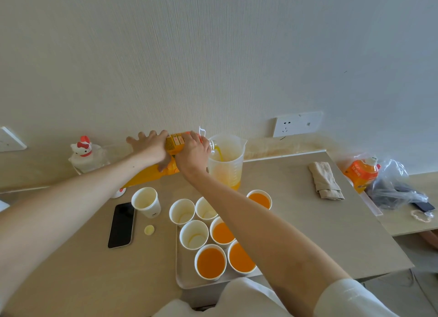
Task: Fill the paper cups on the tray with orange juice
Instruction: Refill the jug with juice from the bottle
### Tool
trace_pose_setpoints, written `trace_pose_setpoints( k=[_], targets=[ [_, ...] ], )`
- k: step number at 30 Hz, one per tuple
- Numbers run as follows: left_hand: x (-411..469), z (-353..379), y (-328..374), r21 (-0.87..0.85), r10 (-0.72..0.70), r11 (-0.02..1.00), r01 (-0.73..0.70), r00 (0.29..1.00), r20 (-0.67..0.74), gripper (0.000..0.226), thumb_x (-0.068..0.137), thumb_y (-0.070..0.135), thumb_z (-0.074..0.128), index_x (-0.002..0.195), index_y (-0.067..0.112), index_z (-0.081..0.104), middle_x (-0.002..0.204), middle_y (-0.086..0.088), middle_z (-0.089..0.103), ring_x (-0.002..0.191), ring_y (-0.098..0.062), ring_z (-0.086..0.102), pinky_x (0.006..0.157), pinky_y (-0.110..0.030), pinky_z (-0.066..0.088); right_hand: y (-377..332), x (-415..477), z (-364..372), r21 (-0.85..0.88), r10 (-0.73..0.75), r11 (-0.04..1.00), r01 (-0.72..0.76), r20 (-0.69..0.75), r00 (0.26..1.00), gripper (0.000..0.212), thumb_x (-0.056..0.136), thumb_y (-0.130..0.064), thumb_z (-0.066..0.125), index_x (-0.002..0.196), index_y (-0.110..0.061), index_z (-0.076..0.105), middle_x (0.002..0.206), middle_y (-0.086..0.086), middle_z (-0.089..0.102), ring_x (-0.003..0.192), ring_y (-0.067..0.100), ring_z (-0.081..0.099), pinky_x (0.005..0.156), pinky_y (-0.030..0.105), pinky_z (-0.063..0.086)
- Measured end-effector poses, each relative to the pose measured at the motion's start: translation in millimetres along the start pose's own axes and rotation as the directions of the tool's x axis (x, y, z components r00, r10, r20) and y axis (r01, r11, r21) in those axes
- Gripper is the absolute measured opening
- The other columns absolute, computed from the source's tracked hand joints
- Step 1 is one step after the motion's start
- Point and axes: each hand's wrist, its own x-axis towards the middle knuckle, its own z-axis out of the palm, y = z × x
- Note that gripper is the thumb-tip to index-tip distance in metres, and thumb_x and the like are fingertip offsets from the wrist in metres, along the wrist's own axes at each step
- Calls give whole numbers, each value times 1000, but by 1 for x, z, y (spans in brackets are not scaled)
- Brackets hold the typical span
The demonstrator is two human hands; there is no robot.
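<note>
My left hand (pixel 151 148) and right hand (pixel 193 154) both clamp the orange juice bottle (pixel 174 142), tipped on its side behind the tray (pixel 183 267), its mouth over the clear measuring jug (pixel 226 167) as a thin orange stream runs in. On the tray, four paper cups (pixel 210 261) hold opaque orange juice. Three stand white and nearly empty.

table (pixel 296 212) | on it: tray (pixel 183 273), phone (pixel 121 224), pitcher (pixel 227 172), cloth (pixel 325 180), lone cup (pixel 146 201)
</note>
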Motion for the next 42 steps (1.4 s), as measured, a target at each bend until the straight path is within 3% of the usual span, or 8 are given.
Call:
trace_pose_setpoints(
  k=[42],
  targets=[
    [5,-3,1,20,-9,1000,9,1000,17,97,59,18,83,141,27,31,137,-9,41,132,-39,30,106,-59,24,-1,3,-2,-8,-4,1000,4,4,1000,48,83,-5,52,130,-14,55,141,4,48,136,37,28,115,44,17]
  ],
)
